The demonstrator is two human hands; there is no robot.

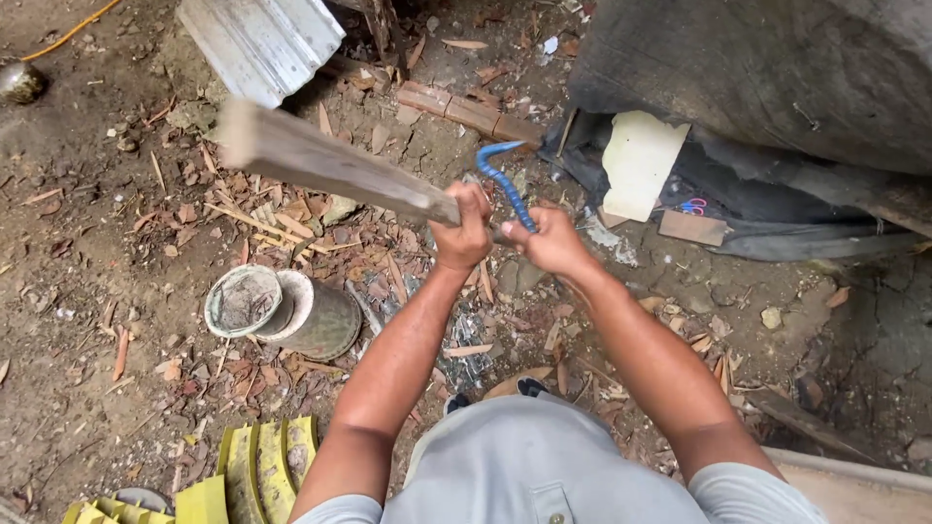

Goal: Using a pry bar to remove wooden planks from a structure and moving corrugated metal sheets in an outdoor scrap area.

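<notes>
Gripping one end of a long wooden plank [330,165], the left hand [461,233] has its fingers [473,202] clenched around the wood, which slants up and away toward the far left of the ground. Just beside it, the right hand [553,241] grasps the shaft of a blue curved metal bar [505,180], fingers wrapped tight; the bar's hooked end rises beyond both hands and bends leftward, close to the plank's held end. One plank, one bar. Below the plank, on the bare dirt ground [87,243], lies one dented metal can [286,311] on its side among wood chips. Farther out: three bricks [471,112] in a row, a pale foam piece [639,163] against a dark tarp [777,78], and yellow plastic pieces [257,471] at the near edge.
</notes>
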